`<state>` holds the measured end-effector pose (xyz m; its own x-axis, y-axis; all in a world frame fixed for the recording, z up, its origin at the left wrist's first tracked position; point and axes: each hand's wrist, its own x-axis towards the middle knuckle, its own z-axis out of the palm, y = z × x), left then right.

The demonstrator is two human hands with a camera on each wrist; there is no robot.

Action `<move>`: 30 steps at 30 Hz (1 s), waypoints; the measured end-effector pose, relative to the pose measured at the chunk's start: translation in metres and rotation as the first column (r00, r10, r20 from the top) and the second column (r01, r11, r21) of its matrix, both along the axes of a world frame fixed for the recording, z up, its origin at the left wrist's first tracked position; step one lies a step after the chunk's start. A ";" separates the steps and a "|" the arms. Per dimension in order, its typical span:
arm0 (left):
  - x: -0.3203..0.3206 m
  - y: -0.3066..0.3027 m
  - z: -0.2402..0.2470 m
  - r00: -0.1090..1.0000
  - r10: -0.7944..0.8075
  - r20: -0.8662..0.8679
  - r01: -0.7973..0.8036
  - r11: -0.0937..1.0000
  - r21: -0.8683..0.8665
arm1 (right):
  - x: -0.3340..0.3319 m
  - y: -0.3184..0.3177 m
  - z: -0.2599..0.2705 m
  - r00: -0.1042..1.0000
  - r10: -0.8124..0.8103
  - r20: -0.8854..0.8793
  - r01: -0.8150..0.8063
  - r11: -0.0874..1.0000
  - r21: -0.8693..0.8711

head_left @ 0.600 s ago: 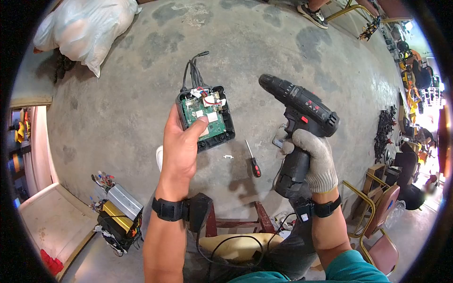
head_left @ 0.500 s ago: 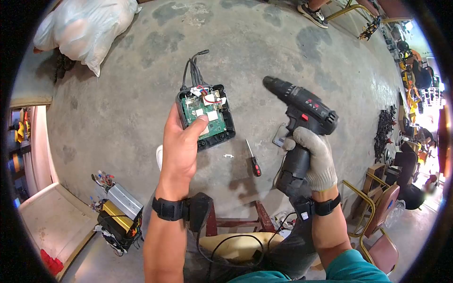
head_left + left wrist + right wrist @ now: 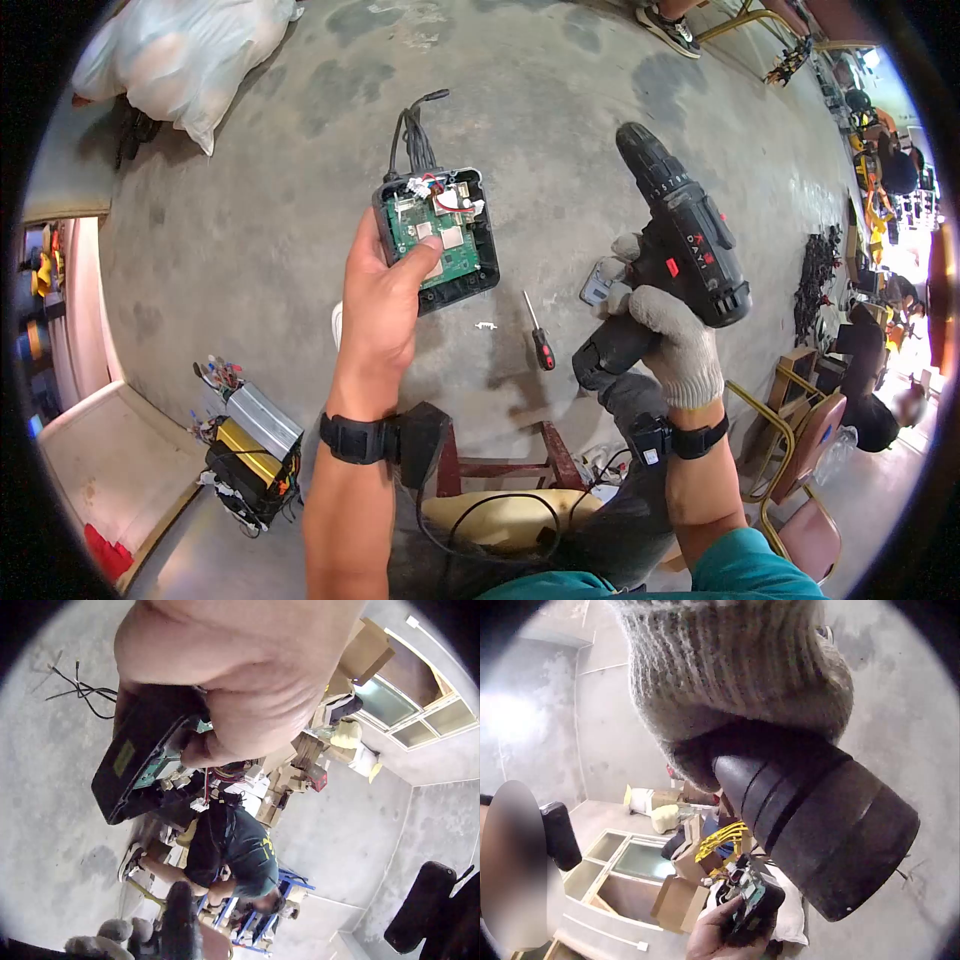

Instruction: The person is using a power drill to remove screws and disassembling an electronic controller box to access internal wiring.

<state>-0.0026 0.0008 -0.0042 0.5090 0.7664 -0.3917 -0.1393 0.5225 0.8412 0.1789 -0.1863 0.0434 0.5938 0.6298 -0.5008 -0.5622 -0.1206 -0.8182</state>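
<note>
My bare left hand (image 3: pixel 385 300) holds up an open black plastic case (image 3: pixel 438 240) with a green circuit board, white connectors and red wires inside; my thumb presses on the board. Black cables (image 3: pixel 412 135) hang from its far end. In the left wrist view the same case (image 3: pixel 139 761) sits under my palm (image 3: pixel 232 675). My gloved right hand (image 3: pixel 675 345) grips the handle of a black cordless drill (image 3: pixel 680 240), its chuck pointing up and away. The right wrist view shows the drill's battery base (image 3: pixel 817 825) below the glove (image 3: pixel 735 682).
A red-handled screwdriver (image 3: pixel 538 335) and a small white part (image 3: pixel 485 326) lie on the concrete floor. A white sack (image 3: pixel 170 60) lies far left, metal boxes with wires (image 3: pixel 250 445) near left, a stool frame (image 3: pixel 500 465) below, chairs (image 3: pixel 810 440) at right.
My right hand has swung the drill so its chuck now points upward rather than left. The left hand lifted the case slightly away.
</note>
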 end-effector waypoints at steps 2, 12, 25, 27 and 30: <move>0.001 0.000 -0.001 1.000 0.000 -0.003 0.000 1.000 0.013 | 0.002 -0.001 0.002 0.998 0.049 0.032 -0.049 0.999 0.017; -0.002 0.000 -0.001 0.998 -0.021 -0.056 0.023 0.999 0.044 | -0.024 -0.005 0.006 0.964 0.264 -0.023 -0.265 0.962 -0.063; 0.000 0.001 0.000 0.991 -0.059 -0.116 0.079 0.982 0.170 | -0.026 -0.012 -0.006 0.896 0.440 0.057 -0.423 0.885 -0.193; 0.000 0.000 0.001 0.990 -0.065 -0.124 0.088 0.978 0.190 | -0.024 -0.011 -0.001 0.891 0.453 0.030 -0.440 0.877 -0.193; 0.000 -0.001 0.001 0.982 -0.072 -0.177 0.115 0.963 0.243 | -0.024 -0.012 -0.008 0.872 0.485 0.073 -0.465 0.864 -0.192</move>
<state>-0.0029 0.0000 -0.0029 0.5278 0.8028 -0.2775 0.0516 0.2958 0.9539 0.1550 -0.1986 0.0355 0.3029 0.7652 -0.5680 -0.3065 -0.4861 -0.8184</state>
